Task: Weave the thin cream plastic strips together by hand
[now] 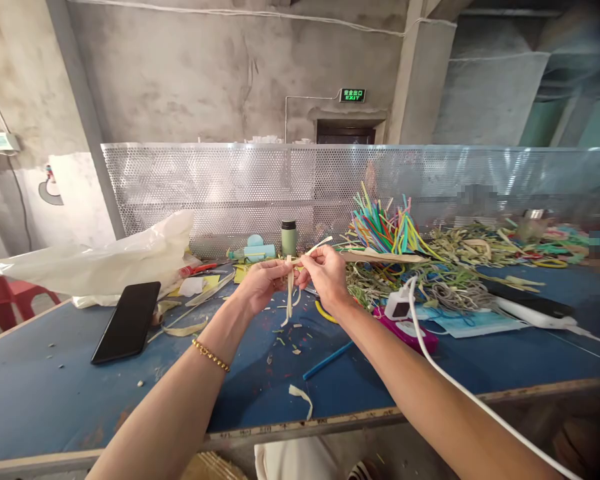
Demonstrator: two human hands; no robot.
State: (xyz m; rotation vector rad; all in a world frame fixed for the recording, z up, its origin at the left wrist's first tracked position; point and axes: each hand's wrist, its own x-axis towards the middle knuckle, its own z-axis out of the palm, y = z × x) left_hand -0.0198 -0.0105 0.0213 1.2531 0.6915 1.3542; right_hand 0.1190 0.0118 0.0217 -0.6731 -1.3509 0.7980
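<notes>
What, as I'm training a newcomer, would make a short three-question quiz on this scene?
1. What do the left hand and right hand both hold?
2. Fill in: the bracelet is on the ____ wrist.
3. The upright bottle just behind the hands has a body that is: A) red, B) green, C) purple.

Key: 1. pale strips; 2. left; 3. B.
</notes>
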